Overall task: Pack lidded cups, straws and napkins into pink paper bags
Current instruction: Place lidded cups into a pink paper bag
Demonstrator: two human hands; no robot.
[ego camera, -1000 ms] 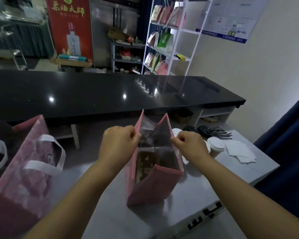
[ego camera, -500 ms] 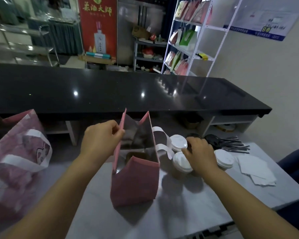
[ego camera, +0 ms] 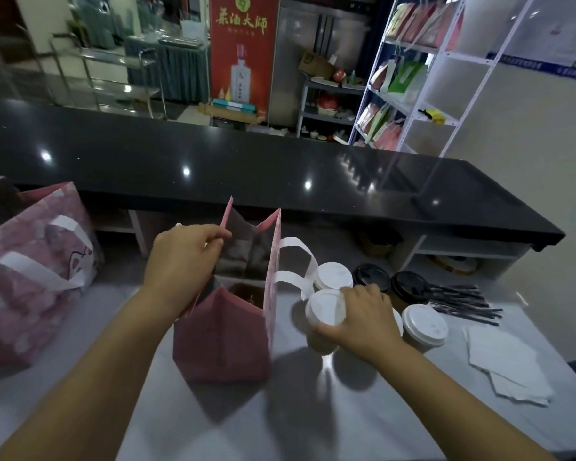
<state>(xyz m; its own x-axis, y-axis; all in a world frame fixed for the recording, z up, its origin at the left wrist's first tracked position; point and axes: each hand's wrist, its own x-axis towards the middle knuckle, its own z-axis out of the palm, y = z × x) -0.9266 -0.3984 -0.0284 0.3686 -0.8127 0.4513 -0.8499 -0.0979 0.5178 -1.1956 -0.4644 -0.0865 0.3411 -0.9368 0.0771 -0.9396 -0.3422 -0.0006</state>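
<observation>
An open pink paper bag (ego camera: 225, 341) stands upright on the grey table (ego camera: 313, 420), its white handles hanging to the right. My left hand (ego camera: 183, 257) pinches the bag's left top edge. My right hand (ego camera: 363, 317) grips a white-lidded cup (ego camera: 325, 311) just right of the bag. More lidded cups stand behind and beside it: a white-lidded one (ego camera: 333, 276), another white-lidded one (ego camera: 424, 326) and two black-lidded ones (ego camera: 371, 277) (ego camera: 409, 287). Black straws (ego camera: 463, 301) lie at the right, with white napkins (ego camera: 506, 364) in front of them.
A second patterned pink bag (ego camera: 30, 274) with white handles stands at the far left. A long black counter (ego camera: 246, 174) runs behind the table. White shelving (ego camera: 423, 78) with packaged goods stands at the back right.
My right hand let go of the bag's right edge, moved right to the cups and closed round a white-lidded cup. My left hand kept hold of the bag.
</observation>
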